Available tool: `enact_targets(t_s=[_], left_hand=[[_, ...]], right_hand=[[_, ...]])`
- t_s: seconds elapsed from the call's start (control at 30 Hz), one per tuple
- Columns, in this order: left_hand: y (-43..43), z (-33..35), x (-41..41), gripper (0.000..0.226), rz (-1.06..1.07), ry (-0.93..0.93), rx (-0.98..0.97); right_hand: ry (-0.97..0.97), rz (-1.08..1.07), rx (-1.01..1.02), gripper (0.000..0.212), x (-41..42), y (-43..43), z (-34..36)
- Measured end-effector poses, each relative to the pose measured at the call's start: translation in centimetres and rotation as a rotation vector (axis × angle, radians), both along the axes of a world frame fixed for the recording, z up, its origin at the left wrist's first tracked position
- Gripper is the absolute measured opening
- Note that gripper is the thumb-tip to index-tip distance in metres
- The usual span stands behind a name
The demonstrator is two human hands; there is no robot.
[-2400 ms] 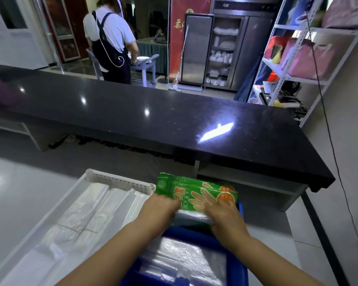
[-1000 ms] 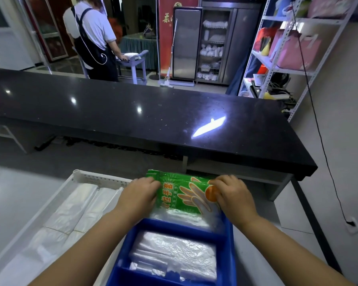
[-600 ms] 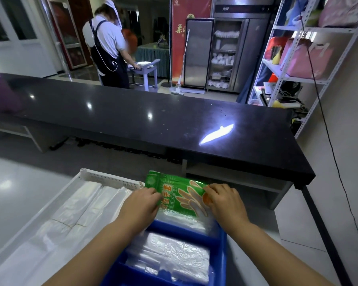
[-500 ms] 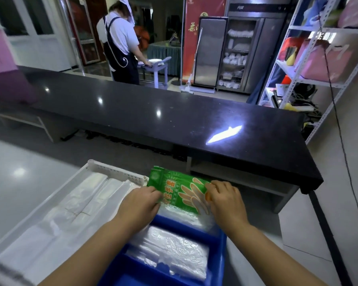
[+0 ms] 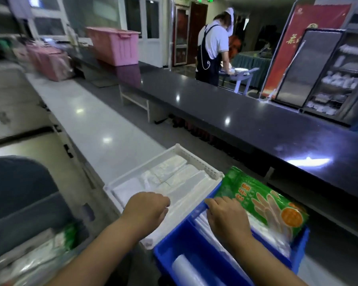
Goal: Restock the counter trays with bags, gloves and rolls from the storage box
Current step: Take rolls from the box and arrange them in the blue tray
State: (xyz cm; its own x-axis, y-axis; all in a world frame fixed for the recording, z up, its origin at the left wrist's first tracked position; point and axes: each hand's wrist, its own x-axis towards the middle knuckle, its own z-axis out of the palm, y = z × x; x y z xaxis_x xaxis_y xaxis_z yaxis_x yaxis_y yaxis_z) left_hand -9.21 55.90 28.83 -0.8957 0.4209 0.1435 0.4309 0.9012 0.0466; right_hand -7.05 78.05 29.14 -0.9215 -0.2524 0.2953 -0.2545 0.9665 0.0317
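A green glove packet (image 5: pixel 262 203) lies across the far compartment of the blue tray (image 5: pixel 167 250), on top of clear plastic bags. My right hand (image 5: pixel 225 217) has its fingers curled on the packet's near left corner. My left hand (image 5: pixel 147 209) hovers over the white tray (image 5: pixel 194 157), loosely closed with nothing in it. Folded white bags (image 5: pixel 170 168) fill that tray. A clear roll (image 5: pixel 186 267) sits in the blue tray's near compartment. At lower left, the dark storage box (image 5: pixel 39 250) holds more packets.
The long black counter (image 5: pixel 236 112) runs behind the trays, above a pale lower worktop (image 5: pixel 87 112). Pink crates (image 5: pixel 114 46) stand at the far left. A person in an apron (image 5: pixel 213 52) works beyond the counter, near a glass-door cabinet (image 5: pixel 329 73).
My left hand has let go of the green packet and moved left over the white tray. The packet has settled into the blue tray. The view has swung left, so the storage box shows.
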Motion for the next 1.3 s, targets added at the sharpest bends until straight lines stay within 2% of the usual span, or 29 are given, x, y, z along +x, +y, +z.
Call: enact_targets(t_s=[0.13, 0.2, 0.3, 0.4, 0.57, 0.67, 0.7, 0.8, 1.07, 1.13, 1.3], left_hand=[[-8.0, 1.1, 2.3, 0.010, 0.057, 0.039, -0.006], [-12.8, 0.8, 3.4, 0.016, 0.078, 0.065, 0.022], [-20.4, 0.0, 4.8, 0.008, 0.195, 0.025, 0.112], [-28.4, -1.4, 6.4, 0.007, 0.325, 0.007, 0.065], [-40.0, -4.7, 9.1, 0.005, 0.497, -0.033, 0.149], [-45.2, -7.0, 10.9, 0.018, 0.600, -0.105, 0.197], [-46.6, -7.6, 11.4, 0.020, 0.631, -0.117, 0.204], [-49.7, -9.3, 12.7, 0.020, 0.710, -0.188, 0.215], [-54.0, -14.1, 15.7, 0.023, 0.884, -0.359, 0.268], [-55.1, -15.3, 16.0, 0.023, 0.917, -0.392, 0.230], [-56.6, -17.1, 15.3, 0.008, 0.986, -0.500, 0.165]], right_hand=[[0.036, 0.142, -0.001, 0.025, -0.4, -7.9, 0.7], [0.029, 0.201, -0.009, 0.017, -0.5, -12.8, 0.7], [-0.029, 0.270, -0.002, 0.005, -0.6, -20.6, -0.2], [-0.069, 0.358, -0.014, 0.002, -0.3, -28.1, -1.2], [-0.174, 0.454, 0.004, 0.021, 0.2, -38.2, -3.5], [-0.299, 0.457, 0.022, 0.012, 0.6, -42.3, -5.9], [-0.331, 0.457, 0.046, 0.004, 0.5, -43.3, -6.8], [-0.423, 0.504, 0.085, 0.017, -0.1, -45.8, -9.4], [-0.574, 0.518, 0.058, 0.014, -3.1, -51.9, -16.5], [-0.639, 0.543, 0.036, 0.016, -4.2, -53.7, -18.5], [-0.834, 0.620, 0.116, 0.023, -7.0, -58.3, -24.3]])
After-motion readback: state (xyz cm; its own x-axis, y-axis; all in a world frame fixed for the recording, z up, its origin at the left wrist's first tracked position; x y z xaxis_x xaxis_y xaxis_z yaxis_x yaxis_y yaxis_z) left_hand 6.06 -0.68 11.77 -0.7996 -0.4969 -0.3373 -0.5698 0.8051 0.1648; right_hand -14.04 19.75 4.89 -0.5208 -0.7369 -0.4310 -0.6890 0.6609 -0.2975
